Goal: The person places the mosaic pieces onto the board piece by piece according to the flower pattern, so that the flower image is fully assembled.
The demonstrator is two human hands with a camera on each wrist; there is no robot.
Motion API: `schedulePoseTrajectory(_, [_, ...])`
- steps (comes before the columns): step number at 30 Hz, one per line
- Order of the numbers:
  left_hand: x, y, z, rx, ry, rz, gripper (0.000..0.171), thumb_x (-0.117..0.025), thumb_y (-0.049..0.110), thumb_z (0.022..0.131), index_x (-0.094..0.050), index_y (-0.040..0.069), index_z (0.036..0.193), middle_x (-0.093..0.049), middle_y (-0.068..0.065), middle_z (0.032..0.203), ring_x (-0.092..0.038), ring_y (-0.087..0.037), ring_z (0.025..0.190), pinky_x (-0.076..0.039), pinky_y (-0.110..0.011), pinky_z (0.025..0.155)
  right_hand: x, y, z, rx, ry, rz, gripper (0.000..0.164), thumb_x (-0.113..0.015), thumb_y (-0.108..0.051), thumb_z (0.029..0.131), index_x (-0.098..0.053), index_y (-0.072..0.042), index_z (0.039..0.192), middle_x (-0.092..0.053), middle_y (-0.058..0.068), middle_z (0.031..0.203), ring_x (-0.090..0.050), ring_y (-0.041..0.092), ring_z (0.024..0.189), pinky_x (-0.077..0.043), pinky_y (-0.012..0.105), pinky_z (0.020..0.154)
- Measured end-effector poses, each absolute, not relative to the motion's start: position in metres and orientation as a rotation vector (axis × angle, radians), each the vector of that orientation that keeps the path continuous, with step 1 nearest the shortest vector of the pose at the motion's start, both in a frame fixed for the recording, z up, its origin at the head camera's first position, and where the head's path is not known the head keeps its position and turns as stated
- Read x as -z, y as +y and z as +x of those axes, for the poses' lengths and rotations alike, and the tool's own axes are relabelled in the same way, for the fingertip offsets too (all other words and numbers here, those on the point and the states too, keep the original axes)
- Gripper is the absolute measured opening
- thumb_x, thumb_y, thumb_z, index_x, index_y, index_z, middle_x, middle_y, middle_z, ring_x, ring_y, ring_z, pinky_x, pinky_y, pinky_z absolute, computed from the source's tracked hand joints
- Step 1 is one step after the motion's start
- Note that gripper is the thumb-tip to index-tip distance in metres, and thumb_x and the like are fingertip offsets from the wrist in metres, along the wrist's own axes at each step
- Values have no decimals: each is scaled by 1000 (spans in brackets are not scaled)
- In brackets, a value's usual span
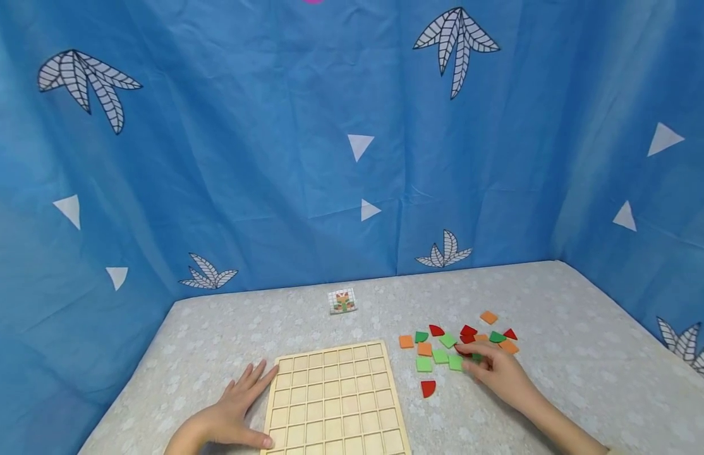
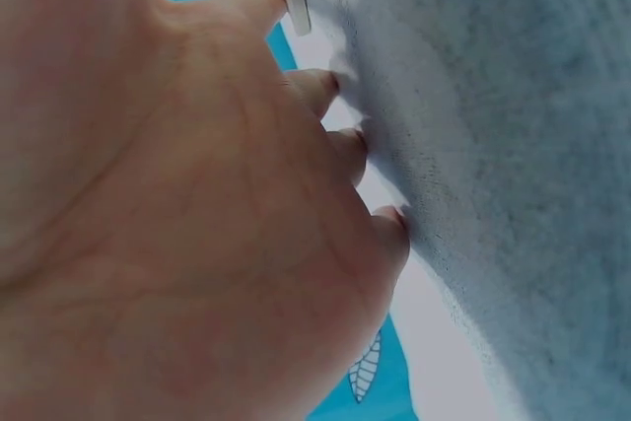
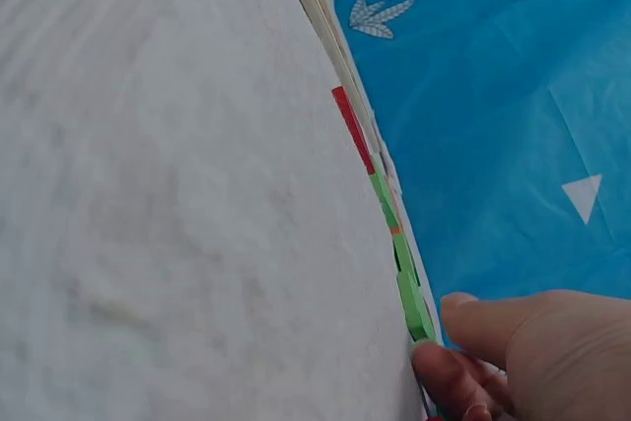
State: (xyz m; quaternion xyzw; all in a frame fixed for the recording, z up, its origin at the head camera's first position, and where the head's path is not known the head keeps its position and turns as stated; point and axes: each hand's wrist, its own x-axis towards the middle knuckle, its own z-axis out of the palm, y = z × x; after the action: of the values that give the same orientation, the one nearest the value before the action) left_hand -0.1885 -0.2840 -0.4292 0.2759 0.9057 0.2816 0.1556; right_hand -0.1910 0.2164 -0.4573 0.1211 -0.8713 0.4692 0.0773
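Note:
A pale wooden grid board (image 1: 333, 404) lies on the table with its square cells bare. My left hand (image 1: 229, 407) spreads along the board's left side, thumb and fingertips right at the rim. In the left wrist view its palm (image 2: 217, 184) hangs over the tabletop with fingertips down. My right hand (image 1: 497, 370) reaches into scattered flat pieces, its index finger at a dark red piece (image 1: 461, 349) and its thumb beside a light green square (image 1: 455, 363). In the right wrist view, that hand's thumb and fingers (image 3: 449, 377) stand apart near a green tile (image 3: 414, 308).
Around the right hand lie orange squares (image 1: 406, 342), red quarter-circles (image 1: 428, 388) and dark green pieces (image 1: 421, 337). A small card with a mosaic pattern (image 1: 343, 301) lies behind the board. Blue cloth (image 1: 306, 158) with leaf prints encloses the table's back and sides.

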Motion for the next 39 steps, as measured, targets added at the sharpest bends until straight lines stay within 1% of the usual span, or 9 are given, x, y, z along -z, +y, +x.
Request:
schedulePoseTrajectory(5, [430,-282,-188,-808,2612,808,106,-79,42,73,-17,3,149,-8,-31,149,2,-57,129,-2,-80,85,458,214,-192,-1183,-2655,356,30,-75,-8,79,-71,-8,108,-57,1,96,-41,7,52,-39,23,48])
schedulePoseTrajectory(9, [430,-282,-188,-839,2604,811,108,-80,42,71,-17,2,149,-9,-30,149,5,-57,129,0,-80,84,457,213,-193,-1064,-2692,337,30,-78,-8,75,-72,-11,105,-55,-3,91,-40,6,55,-36,23,48])
schedulePoseTrajectory(13, [431,-283,-190,-876,2600,813,109,-81,40,70,-17,3,149,-10,-28,150,7,-57,129,2,-80,84,455,211,-194,-1009,-2701,340,28,-79,-7,74,-73,-14,101,-53,-5,86,-40,6,56,-35,23,47])
schedulePoseTrajectory(19, [432,-283,-191,-897,2595,830,110,-81,40,69,-17,3,150,-12,-25,151,7,-56,130,4,-79,86,455,209,-195,-1011,-2657,378,28,-80,-3,72,-70,-16,94,-50,-5,83,-40,4,56,-36,22,48])
schedulePoseTrajectory(26, [432,-283,-194,-919,2594,808,111,-82,39,67,-16,6,150,-10,-22,152,9,-53,131,7,-76,89,453,207,-196,-1042,-2610,391,30,-80,0,70,-65,-17,89,-49,-5,77,-43,6,57,-39,23,50])
schedulePoseTrajectory(33, [433,-282,-192,-921,2579,823,110,-82,39,68,-16,6,150,-10,-21,152,10,-52,131,6,-76,88,452,206,-192,-1100,-2589,360,26,-79,3,71,-64,-15,82,-54,-10,71,-49,6,60,-44,22,54])
schedulePoseTrajectory(36, [434,-281,-191,-932,2573,833,109,-81,39,69,-17,6,150,-10,-21,152,10,-52,131,7,-76,88,448,204,-189,-1209,-2585,313,22,-77,4,73,-64,-12,81,-57,-8,71,-53,7,59,-48,23,54])
schedulePoseTrajectory(39, [435,-281,-189,-936,2567,832,109,-81,39,69,-17,5,150,-10,-22,152,10,-52,131,7,-76,88,442,197,-186,-1412,-2568,309,15,-73,4,77,-64,-5,84,-60,-1,73,-59,11,59,-52,24,56])
